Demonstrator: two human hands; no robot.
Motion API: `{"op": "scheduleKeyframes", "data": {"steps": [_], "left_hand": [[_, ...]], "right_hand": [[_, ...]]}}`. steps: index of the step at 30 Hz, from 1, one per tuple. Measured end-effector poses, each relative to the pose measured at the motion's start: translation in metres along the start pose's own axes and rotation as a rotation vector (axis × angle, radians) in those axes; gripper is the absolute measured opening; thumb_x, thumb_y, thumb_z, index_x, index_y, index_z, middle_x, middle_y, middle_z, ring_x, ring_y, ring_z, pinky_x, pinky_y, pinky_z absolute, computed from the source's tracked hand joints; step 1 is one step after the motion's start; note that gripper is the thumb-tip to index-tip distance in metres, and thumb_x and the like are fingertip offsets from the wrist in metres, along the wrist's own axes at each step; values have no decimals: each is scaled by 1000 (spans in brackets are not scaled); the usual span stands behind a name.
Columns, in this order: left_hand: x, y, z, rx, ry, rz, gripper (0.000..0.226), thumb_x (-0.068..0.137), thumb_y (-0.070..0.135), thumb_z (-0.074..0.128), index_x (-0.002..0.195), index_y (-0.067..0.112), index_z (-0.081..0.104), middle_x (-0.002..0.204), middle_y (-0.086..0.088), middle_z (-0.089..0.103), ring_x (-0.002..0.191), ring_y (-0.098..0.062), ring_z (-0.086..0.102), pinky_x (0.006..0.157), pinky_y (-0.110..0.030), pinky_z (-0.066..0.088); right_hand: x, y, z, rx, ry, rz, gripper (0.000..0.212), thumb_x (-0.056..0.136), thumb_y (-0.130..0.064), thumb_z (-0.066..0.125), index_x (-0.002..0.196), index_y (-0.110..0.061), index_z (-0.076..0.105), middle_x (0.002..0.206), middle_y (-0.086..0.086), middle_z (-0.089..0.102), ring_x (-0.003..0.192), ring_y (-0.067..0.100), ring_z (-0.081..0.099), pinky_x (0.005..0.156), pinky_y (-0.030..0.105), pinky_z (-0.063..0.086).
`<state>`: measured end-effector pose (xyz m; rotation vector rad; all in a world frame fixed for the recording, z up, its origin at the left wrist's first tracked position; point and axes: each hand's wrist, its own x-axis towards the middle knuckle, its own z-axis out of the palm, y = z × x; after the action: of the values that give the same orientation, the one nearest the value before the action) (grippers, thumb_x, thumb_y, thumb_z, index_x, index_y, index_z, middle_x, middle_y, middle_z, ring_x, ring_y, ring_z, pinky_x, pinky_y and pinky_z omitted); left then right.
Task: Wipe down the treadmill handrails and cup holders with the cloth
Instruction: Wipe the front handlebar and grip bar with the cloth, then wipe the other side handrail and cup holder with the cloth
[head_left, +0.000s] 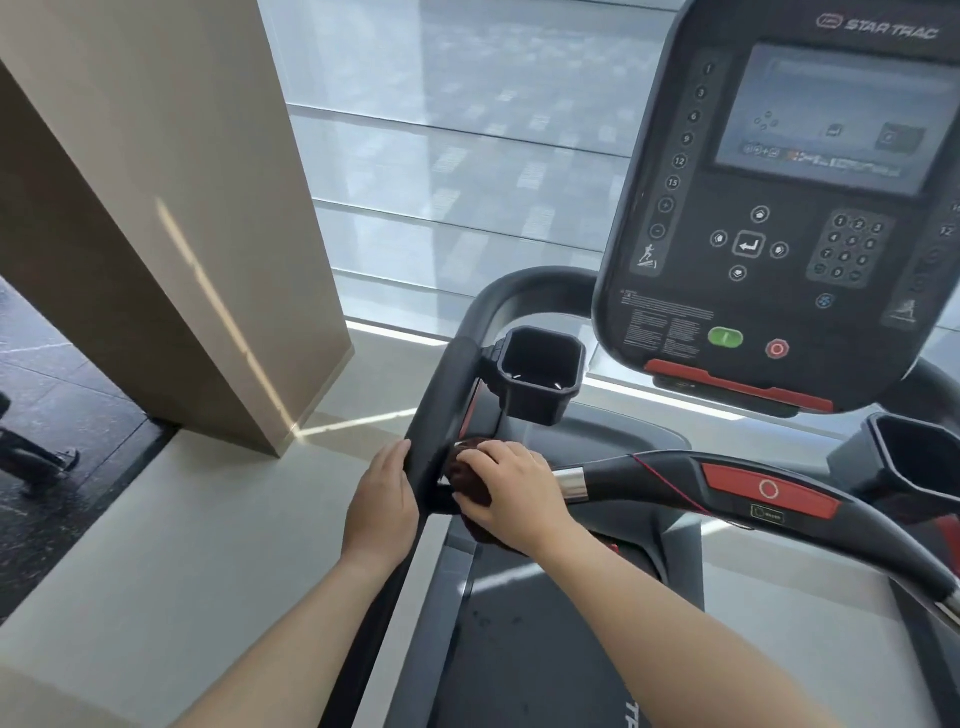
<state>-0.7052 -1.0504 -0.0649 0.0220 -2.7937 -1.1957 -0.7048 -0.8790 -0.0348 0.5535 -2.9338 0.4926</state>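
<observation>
A dark brown cloth (467, 475) is bunched under my right hand (506, 488), pressed where the crossbar (665, 480) meets the black left handrail (447, 384). My left hand (382, 504) rests against the outer side of that handrail, fingers curled on it. The left cup holder (540, 374) hangs just beyond, dark and hollow. A second cup holder (909, 462) is at the right edge. Most of the cloth is hidden by my fingers.
The console (779, 208) with screen, keypad, green and red buttons rises ahead on the right. A beige pillar (156, 208) stands to the left on a pale ledge. The treadmill belt (519, 649) runs below. Someone's shoe (47, 462) shows at the far left.
</observation>
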Motion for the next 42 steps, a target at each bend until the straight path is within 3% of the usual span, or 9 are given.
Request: {"op": "scheduleKeyframes", "data": {"steps": [6,12,17,24,27,30,34,37,42], "left_hand": [[0,1,0,32,-38,0,41,95,13,36,136,11,40,143,-5,43,130,-21,39,107,-34,32],[15,12,5,229,-219,83,51,96,25,37,145,17,23,156,-2,16,141,-22,16,113,-39,24],[51,25,15,311,-282,99,55,96,28,38,146,18,19,157,-1,11,143,-22,11,115,-40,22],[102,34,25,271,-283,25,57,96,28,38,147,19,15,157,1,14,143,-20,11,114,-38,21],[133,44,36,240,-260,4,55,97,26,37,147,16,17,157,-3,16,142,-23,14,116,-37,18],[155,51,50,201,-239,-29,52,97,23,35,146,13,20,155,-6,21,141,-24,20,115,-37,21],[161,49,61,288,-182,-43,50,96,30,28,144,21,19,153,1,25,125,-28,43,91,-45,47],[159,49,63,280,-166,-29,48,95,29,29,143,23,22,147,2,31,114,-28,50,81,-41,49],[160,50,62,275,-142,-18,48,96,28,31,143,22,23,145,3,34,115,-27,50,83,-41,49]], "right_hand": [[-26,29,-22,-12,121,12,33,77,-34,69,106,-18,64,105,3,65,95,29,60,79,42,48],[-23,55,-44,101,228,183,32,79,-34,70,108,-22,63,112,-2,65,102,24,58,85,41,47],[11,65,-53,312,301,290,26,81,-32,68,106,-25,61,108,-8,64,100,15,57,85,27,43],[89,90,-75,381,448,183,29,82,-31,67,108,-20,61,112,-4,64,106,13,55,94,25,41],[119,96,-63,349,341,160,33,83,-37,64,112,-21,60,118,-3,62,109,14,52,95,27,40],[132,101,-29,284,160,150,37,83,-36,65,116,-19,61,122,1,61,113,21,52,97,38,42],[157,113,-9,321,179,169,34,83,-34,65,113,-18,62,117,2,62,110,24,53,93,44,44],[179,122,-10,245,162,142,33,83,-34,65,112,-18,62,114,4,62,108,27,54,89,46,43],[165,125,-19,300,95,106,31,85,-34,62,113,-21,61,116,0,61,109,24,52,91,43,42]]}}
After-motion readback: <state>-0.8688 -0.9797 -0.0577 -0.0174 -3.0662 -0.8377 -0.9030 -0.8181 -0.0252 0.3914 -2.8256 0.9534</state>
